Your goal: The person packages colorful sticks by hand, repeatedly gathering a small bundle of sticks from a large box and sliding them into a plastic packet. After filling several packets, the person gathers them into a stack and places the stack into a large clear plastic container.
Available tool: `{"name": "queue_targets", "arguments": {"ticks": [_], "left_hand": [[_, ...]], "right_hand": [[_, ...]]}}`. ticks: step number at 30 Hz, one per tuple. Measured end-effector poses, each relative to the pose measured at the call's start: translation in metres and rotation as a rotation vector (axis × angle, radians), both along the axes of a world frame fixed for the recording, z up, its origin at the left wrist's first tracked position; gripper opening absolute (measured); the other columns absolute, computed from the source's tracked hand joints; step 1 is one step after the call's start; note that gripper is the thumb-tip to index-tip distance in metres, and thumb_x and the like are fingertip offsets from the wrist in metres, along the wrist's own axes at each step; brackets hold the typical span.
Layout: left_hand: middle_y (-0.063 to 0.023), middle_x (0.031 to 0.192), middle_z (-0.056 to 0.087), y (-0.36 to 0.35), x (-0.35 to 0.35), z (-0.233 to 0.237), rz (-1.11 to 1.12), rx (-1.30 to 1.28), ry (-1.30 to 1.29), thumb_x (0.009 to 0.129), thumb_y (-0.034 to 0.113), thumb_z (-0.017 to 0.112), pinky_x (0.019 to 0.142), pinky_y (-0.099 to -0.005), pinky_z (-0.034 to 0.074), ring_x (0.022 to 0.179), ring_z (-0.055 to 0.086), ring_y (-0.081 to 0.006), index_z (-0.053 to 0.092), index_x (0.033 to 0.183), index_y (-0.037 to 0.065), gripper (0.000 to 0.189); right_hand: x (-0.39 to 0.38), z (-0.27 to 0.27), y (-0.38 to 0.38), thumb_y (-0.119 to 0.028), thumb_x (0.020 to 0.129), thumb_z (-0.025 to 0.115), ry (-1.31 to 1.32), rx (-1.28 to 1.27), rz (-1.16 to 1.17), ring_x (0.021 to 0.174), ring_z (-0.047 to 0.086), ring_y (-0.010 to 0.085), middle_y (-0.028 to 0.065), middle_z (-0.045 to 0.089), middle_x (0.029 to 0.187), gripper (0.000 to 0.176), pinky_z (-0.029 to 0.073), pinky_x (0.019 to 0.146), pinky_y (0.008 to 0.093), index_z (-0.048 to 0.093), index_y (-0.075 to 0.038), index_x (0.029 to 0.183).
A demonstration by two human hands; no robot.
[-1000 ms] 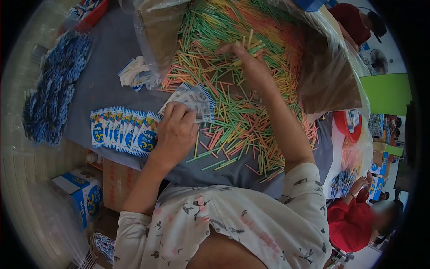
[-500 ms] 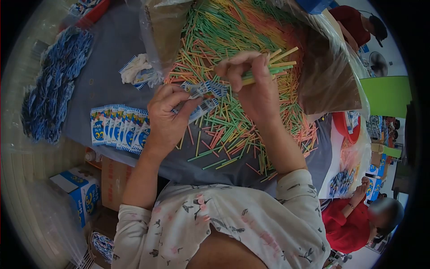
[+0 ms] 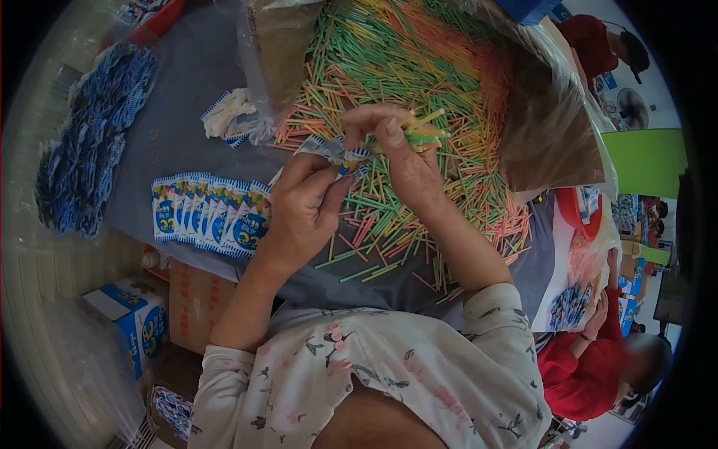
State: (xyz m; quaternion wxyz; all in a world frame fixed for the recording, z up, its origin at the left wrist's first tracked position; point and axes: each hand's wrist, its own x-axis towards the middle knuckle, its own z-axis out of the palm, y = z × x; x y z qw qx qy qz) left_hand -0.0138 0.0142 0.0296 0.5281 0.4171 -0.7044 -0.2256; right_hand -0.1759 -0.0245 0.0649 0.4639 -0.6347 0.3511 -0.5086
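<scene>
Several blue printed packets (image 3: pixel 209 217) lie fanned in a row on the grey table (image 3: pixel 179 127), left of the hands, probably the finished ones. One more is under way. Left hand (image 3: pixel 299 213) pinches an open packet (image 3: pixel 336 152) mid-scene, above the table. Right hand (image 3: pixel 400 153) pinches a stick bundle (image 3: pixel 420 129) just right of the packet mouth, not clearly inside. The far stick pile (image 3: pixel 419 67) is huge, so plenty is left. Versus half a second ago, the bundle is turned so less of it sticks out, and the two hands are closer together.
</scene>
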Motion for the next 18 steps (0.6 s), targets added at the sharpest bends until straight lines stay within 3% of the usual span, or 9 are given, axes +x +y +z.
{"name": "queue_targets", "arguments": {"ticks": [2,5,10,18], "left_hand": [[-0.0128,0.084,0.063,0.001,0.000,-0.002,0.009,-0.036,-0.013,0.073,-0.004,0.077,0.063,-0.0332,0.050,0.071,0.064,-0.0266,0.069,0.087,-0.003,0.016],[-0.0127,0.086,0.064,0.000,0.006,-0.016,-0.018,0.023,0.026,0.074,-0.005,0.076,0.064,-0.0315,0.050,0.074,0.065,-0.0236,0.068,0.086,-0.005,0.014],[-0.0074,0.088,0.066,-0.004,0.015,-0.021,-0.138,0.293,0.539,0.078,-0.009,0.074,0.069,-0.0261,0.052,0.079,0.064,-0.0128,0.069,0.085,-0.005,0.010],[-0.0078,0.089,0.065,-0.010,0.010,-0.026,-0.119,0.119,0.413,0.077,-0.009,0.074,0.071,-0.0254,0.053,0.082,0.064,-0.0130,0.070,0.093,-0.003,0.017]], "right_hand": [[0.003,-0.009,-0.004,-0.043,0.102,0.050,-0.003,-0.069,0.059,0.094,0.060,0.0148,0.0073,0.067,0.097,0.046,0.047,0.086,0.0302,0.068,-0.001,0.108],[0.008,-0.014,-0.004,-0.046,0.102,0.047,0.012,-0.091,0.107,0.102,0.059,0.0174,0.0080,0.068,0.103,0.050,0.045,0.093,0.0339,0.069,-0.002,0.107],[0.008,-0.011,-0.008,-0.048,0.102,0.044,-0.034,-0.002,0.113,0.109,0.060,0.0192,0.0087,0.068,0.108,0.052,0.044,0.099,0.0372,0.069,-0.002,0.106],[0.011,-0.016,-0.008,-0.052,0.101,0.045,-0.009,-0.122,0.123,0.108,0.060,0.0233,0.0097,0.068,0.108,0.055,0.044,0.098,0.0385,0.069,-0.003,0.106]]}}
